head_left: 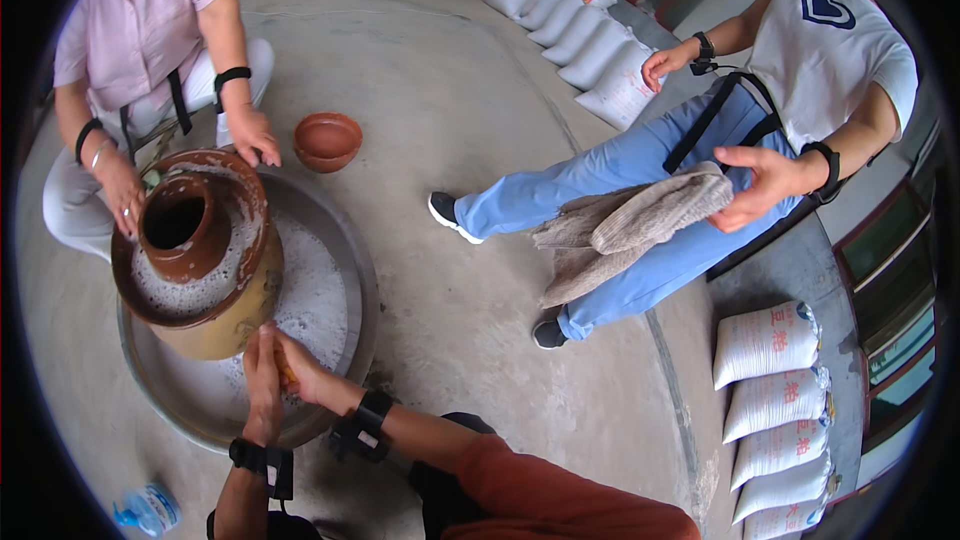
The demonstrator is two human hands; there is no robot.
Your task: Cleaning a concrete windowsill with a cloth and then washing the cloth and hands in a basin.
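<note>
A glazed ceramic jar (217, 337) with a water-filled rim sits in a wide metal basin (367, 300) of soapy water. Its round brown mouth (174, 221) rises from foam in the rim. At the basin's near side, my left hand (262, 382) and my right hand (300, 367) meet just below the jar's wall, both closed around a yellow-orange sponge or cloth (285, 369), which is mostly covered by the fingers. A person across the basin rests one hand (121, 195) by the jar's rim and holds the other near its far edge.
A reddish clay bowl (328, 142) stands on the concrete floor beyond the basin. A pump bottle (150, 510) lies at lower left. Another person stands at right with a grey-brown towel (637, 225). White filled sacks (769, 341) line the walls.
</note>
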